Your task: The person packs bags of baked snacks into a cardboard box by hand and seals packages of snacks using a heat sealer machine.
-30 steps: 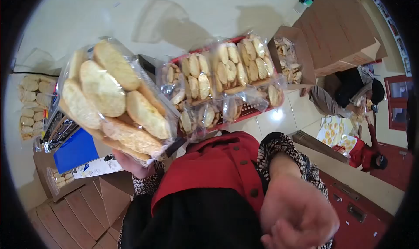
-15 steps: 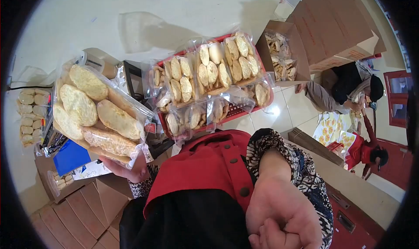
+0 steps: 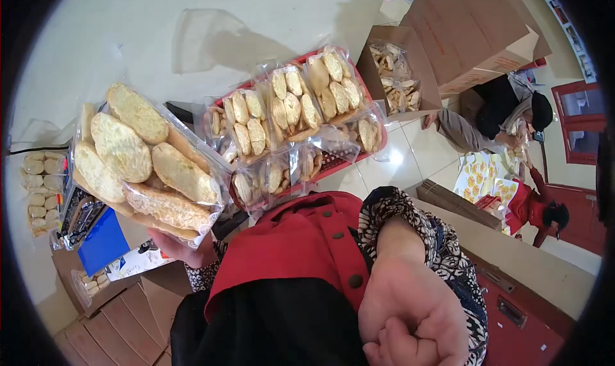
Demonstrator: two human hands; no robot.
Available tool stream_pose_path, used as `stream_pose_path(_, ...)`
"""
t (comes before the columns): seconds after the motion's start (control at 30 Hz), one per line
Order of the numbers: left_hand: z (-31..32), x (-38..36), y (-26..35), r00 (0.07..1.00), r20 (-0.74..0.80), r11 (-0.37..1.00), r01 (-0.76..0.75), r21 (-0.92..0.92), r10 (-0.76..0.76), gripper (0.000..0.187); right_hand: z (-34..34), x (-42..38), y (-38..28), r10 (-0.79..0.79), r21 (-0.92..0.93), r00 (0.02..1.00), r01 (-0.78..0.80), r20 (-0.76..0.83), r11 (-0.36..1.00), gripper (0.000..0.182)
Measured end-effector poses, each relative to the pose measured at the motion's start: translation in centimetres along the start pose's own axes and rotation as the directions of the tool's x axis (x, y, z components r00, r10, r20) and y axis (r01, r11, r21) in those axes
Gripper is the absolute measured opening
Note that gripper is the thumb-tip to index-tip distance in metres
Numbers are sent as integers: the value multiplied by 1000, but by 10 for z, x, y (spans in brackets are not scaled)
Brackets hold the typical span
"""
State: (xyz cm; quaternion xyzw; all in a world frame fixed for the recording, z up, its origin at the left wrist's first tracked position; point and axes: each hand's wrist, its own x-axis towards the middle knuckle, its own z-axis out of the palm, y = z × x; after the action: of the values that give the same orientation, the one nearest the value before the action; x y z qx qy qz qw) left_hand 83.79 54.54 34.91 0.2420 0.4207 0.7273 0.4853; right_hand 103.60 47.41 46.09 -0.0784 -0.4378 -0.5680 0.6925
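Note:
My left hand (image 3: 186, 249) grips the lower end of a clear plastic bag of oval bread slices (image 3: 125, 148), raised at the left of the view. Part of that hand is hidden behind the bag. My right hand (image 3: 413, 308) is in front of my body at the lower right, palm up, with its fingers curled in; whatever they hold, if anything, is hidden. Beyond the raised bag, a red basket (image 3: 339, 164) is filled with similar bags of bread (image 3: 293, 103).
An open carton (image 3: 426, 77) with bagged bread is at the upper right, beside a larger box (image 3: 467, 26). Two people (image 3: 500, 113) work at the far right. At the left are more bread bags (image 3: 43, 186) and a blue folder (image 3: 106, 241).
The basket, cartons and people have shifted slightly left in view. The raised bag remains in my left hand, turned slightly. My right hand stays curled.

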Motion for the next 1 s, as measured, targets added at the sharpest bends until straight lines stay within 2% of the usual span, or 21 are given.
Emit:
stream_pose_path(0.07, -10, 3, -1, 1000, 21, 1000, 22, 6, -23, 63, -3, 1, 2, -26, -9, 1000, 26, 4, 1000, 33)
stream_pose_path(0.1, -15, 4, -2, 998, 41, 999, 45, 13, -45, 64, -5, 1, 3, 123, 286, 986, -151, 113, 946, 33)
stream_pose_path(0.13, -18, 5, -3, 998, 43, 999, 48, 11, -48, 64, -7, 2, 4, 228, 529, 939, -335, 258, 780, 33)
stream_pose_path(0.17, -20, 7, -5, 998, 37, 999, 52, -2, -52, 64, -5, 1, 2, 225, 528, 939, -334, 260, 781, 33)
stream_pose_path(0.23, -21, 7, -6, 998, 32, 998, 55, -16, -54, 64, 1, 1, -4, 161, 49, 987, -162, 22, 986, 33)
stream_pose_path(0.27, -22, 7, -6, 998, 38, 999, 47, 5, -47, 64, -2, 1, -2, 162, 50, 987, -163, 21, 985, 33)
stream_pose_path(0.33, -17, 5, -4, 998, 42, 999, 37, 26, -38, 64, -9, 2, 3, 221, 500, 942, -323, 254, 803, 33)
stream_pose_path(0.43, -12, 4, -6, 999, -41, 999, 22, 40, -21, 65, -11, 1, 3, 217, 542, 941, -328, 260, 774, 34)
stream_pose_path(0.47, -19, 5, -9, 999, 51, 1000, 21, -19, -20, 65, -10, 0, 1, 218, 542, 941, -329, 260, 773, 34)
stream_pose_path(0.53, -18, 4, -9, 990, 141, 997, 20, -80, -9, 65, -4, 0, -6, 197, 54, 980, -198, 22, 979, 33)
stream_pose_path(0.57, -17, 2, -9, 993, 122, 996, 18, -82, -8, 64, -5, 0, -3, 198, 56, 980, -199, 20, 978, 33)
stream_pose_path(0.63, -15, 0, -9, 995, 101, 996, 15, -84, -7, 64, -11, 1, 5, 207, 520, 955, -290, 212, 804, 33)
stream_pose_path(0.73, -30, 8, -12, 994, 108, 998, -14, -53, 20, 63, -22, -1, 4, 166, 508, 959, -263, 228, 820, 25)
stream_pose_path(0.77, -48, 20, -16, 889, 457, 959, 112, -261, 21, 63, -24, -5, 3, 168, 515, 960, -263, 223, 816, 25)
stream_pose_path(0.8, -54, 23, -18, 670, 735, 870, 295, -396, 107, 62, -24, -10, 4, 177, 534, 976, -217, 126, 817, 27)
stream_pose_path(0.83, -64, 20, -18, 927, 370, 992, 92, -88, -53, 70, -24, -17, 6, 188, 552, 982, -169, 22, 817, 34)
stream_pose_path(0.87, -73, 20, -18, 935, 354, 993, 68, -95, -31, 70, -23, -28, 9, 199, 570, 980, -167, 7, 804, 34)
stream_pose_path(0.9, -71, 17, -16, 897, 437, 997, 78, -21, -60, 73, -25, -43, 15, 489, 481, 836, -545, 250, 687, 23)
stream_pose_path(0.93, -67, 13, -14, 857, 507, 996, 73, 50, -88, 76, -24, -60, 22, 697, 316, 556, -831, 453, 458, 24)
stream_pose_path(0.97, -62, 8, -11, 820, 561, 991, 54, 121, -113, 79, -22, -80, 27, 781, 91, 187, -982, 596, 166, 35)
stream_pose_path(1.0, -58, 4, -7, 788, 598, 980, 31, 196, -145, 82, -20, -99, 28, 722, -180, -215, -976, 657, -127, 51)
